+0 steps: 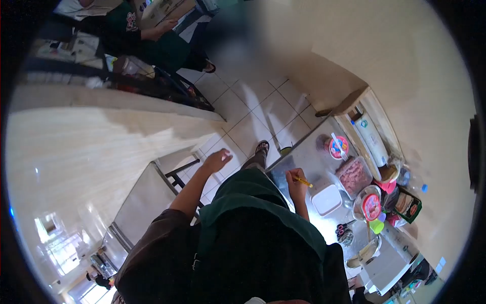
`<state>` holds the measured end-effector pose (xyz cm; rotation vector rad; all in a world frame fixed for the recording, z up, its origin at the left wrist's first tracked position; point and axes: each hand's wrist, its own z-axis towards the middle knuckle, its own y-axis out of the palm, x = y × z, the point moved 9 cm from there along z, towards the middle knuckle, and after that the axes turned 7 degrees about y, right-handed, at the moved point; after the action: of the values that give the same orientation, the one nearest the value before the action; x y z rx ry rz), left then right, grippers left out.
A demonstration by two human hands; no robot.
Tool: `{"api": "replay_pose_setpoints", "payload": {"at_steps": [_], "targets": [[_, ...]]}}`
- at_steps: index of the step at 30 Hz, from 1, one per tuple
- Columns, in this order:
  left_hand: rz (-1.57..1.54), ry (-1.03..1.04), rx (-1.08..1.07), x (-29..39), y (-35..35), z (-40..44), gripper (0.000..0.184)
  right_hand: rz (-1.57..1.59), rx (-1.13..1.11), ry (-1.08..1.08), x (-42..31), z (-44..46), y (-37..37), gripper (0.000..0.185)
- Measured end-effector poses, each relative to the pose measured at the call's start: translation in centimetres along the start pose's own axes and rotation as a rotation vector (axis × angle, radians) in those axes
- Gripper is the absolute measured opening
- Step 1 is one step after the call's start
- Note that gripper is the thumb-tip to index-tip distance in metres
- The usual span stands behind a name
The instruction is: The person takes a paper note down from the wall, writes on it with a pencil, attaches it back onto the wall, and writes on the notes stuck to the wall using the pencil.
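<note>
Yellow pen-like tool [302,180] pinched in the closed right grip [294,177], at the edge of the worktop [311,157]. Close by, a white rectangular container [326,200]; beyond that, a clear tub [365,167] of pink pieces [353,178] and a round tub [332,150] with a white fork [339,146]. Across the body, loosely curled, with nothing visible inside, the left grip [217,161], over floor tiles [243,130].
</note>
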<state>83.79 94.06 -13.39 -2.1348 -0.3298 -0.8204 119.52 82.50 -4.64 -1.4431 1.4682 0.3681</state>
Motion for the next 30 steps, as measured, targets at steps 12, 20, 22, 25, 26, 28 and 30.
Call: {"api": "replay_pose_setpoints", "payload": {"at_steps": [12, 20, 22, 25, 26, 28, 30], "targets": [[0.159, -0.455, -0.377, -14.1, 4.4, -3.1, 0.055, 0.003, -0.015, 0.118, -0.3, 5.9, 1.2, 0.015], [0.042, -0.318, -0.119, -8.6, 3.1, -1.4, 0.051, -0.034, -0.026, -0.035, -1.7, 3.2, -1.3, 0.016], [-0.077, -0.282, -0.167, -4.2, 2.6, -1.9, 0.049, -0.029, -0.022, -0.112, -2.7, 1.4, -2.5, 0.017], [-0.178, -0.110, 0.123, -0.8, 4.7, -5.6, 0.040, -0.011, -0.055, -0.224, -3.0, -2.3, -4.0, 0.019], [-0.205, -0.038, 0.244, -0.2, 5.7, -7.8, 0.036, -0.002, -0.080, -0.264, -3.1, -3.8, -4.2, 0.019], [-0.135, 0.029, 0.441, 0.1, 9.3, -14.1, 0.026, -0.085, -0.135, -0.374, -1.0, -6.8, -4.0, 0.019], [-0.067, 0.038, 0.533, 0.9, 13.5, -22.1, 0.026, -0.110, -0.237, -0.419, 1.7, -10.4, -3.5, 0.020]]}}
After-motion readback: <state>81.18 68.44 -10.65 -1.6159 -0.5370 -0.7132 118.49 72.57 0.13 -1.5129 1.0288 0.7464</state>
